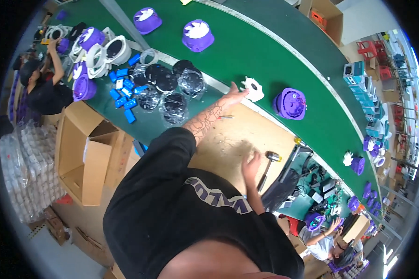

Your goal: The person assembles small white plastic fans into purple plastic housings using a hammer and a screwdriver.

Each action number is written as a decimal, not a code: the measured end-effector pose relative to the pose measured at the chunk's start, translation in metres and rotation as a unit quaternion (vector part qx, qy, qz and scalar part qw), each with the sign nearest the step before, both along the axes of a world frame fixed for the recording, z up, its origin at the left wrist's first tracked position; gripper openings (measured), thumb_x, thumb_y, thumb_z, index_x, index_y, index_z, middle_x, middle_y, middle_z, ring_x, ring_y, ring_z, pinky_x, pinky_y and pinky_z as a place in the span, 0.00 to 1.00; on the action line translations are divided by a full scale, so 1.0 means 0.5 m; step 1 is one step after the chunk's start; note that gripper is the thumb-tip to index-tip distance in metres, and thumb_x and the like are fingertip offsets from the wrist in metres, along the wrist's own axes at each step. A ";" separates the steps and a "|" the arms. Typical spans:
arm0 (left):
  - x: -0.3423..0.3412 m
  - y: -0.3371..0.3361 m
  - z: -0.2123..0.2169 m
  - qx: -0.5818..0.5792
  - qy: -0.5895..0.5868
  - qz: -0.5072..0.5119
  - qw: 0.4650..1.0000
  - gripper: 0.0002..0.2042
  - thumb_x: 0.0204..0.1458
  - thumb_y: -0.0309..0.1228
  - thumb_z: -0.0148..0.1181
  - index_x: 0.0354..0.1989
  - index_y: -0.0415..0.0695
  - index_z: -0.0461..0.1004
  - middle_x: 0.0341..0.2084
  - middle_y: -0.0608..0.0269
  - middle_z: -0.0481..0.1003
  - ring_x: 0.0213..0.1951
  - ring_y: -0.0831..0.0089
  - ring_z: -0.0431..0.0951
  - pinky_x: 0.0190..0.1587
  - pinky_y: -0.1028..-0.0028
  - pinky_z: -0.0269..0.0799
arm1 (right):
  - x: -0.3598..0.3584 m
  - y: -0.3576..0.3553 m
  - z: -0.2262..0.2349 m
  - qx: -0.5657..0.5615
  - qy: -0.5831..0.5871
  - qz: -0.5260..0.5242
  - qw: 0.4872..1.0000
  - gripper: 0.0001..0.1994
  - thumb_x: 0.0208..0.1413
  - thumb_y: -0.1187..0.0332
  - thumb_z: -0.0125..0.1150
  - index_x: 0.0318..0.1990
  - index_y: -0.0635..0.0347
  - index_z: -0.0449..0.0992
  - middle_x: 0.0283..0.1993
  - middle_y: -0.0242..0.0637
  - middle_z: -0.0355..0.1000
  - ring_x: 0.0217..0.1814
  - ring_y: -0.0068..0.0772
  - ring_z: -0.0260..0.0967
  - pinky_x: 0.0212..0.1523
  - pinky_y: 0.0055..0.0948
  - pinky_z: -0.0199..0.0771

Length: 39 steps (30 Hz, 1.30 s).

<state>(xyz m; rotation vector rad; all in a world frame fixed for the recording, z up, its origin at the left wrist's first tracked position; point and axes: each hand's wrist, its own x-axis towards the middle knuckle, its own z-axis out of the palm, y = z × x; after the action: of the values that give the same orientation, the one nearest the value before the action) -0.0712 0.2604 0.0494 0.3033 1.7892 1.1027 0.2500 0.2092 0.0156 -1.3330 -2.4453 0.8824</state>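
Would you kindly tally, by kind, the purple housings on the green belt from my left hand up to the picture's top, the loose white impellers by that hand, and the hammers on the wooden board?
Purple housings: 3
Loose white impeller by the left hand: 1
Hammer: 1
Total: 5

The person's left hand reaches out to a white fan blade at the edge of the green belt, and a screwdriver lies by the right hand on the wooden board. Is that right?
Not quite. In the head view the tool by the right hand is a hammer, not a screwdriver. The rest holds: the left hand reaches out to the white fan blade at the edge of the green belt, and the hammer lies on the wooden board.
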 end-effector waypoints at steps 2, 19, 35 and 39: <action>-0.051 -0.015 -0.096 0.026 0.082 0.049 0.995 0.45 0.55 0.47 0.58 0.68 0.30 0.38 0.64 0.37 0.56 0.66 0.53 0.57 0.66 0.65 0.54 | 0.015 -0.076 0.039 -0.099 -0.013 -0.001 0.995 0.18 0.54 0.71 0.58 0.51 0.70 0.68 0.46 0.55 0.68 0.46 0.51 0.70 0.46 0.41 0.73; -0.690 -0.051 -0.161 0.080 -0.033 0.224 0.971 0.36 0.58 0.64 0.33 0.68 0.52 0.56 0.67 0.58 0.57 0.67 0.59 0.54 0.62 0.49 0.50 | 0.037 -0.071 0.106 -0.307 0.006 -0.178 0.935 0.17 0.62 0.60 0.54 0.43 0.69 0.75 0.34 0.40 0.76 0.35 0.28 0.76 0.32 0.25 0.76; -0.441 0.029 -0.088 0.142 -0.113 0.037 0.983 0.40 0.57 0.68 0.24 0.71 0.53 0.46 0.68 0.56 0.52 0.67 0.53 0.51 0.62 0.42 0.52 | -0.832 0.378 -0.018 -0.400 0.291 -0.161 0.854 0.44 0.60 0.32 0.31 0.64 0.68 0.60 0.64 0.51 0.62 0.64 0.43 0.60 0.65 0.37 0.55; -0.365 0.040 -0.074 0.164 -0.161 0.075 0.970 0.41 0.57 0.67 0.23 0.68 0.48 0.53 0.66 0.58 0.57 0.67 0.60 0.54 0.62 0.43 0.52 | -0.715 0.390 -0.041 -0.380 0.290 -0.204 0.855 0.38 0.60 0.38 0.45 0.61 0.67 0.62 0.59 0.51 0.65 0.58 0.44 0.65 0.61 0.37 0.61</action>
<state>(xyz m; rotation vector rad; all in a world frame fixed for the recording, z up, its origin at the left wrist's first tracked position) -0.2538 0.2802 0.0123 0.1741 1.3581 1.4687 -0.1074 0.4039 -0.0050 -1.4126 -1.3047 1.8816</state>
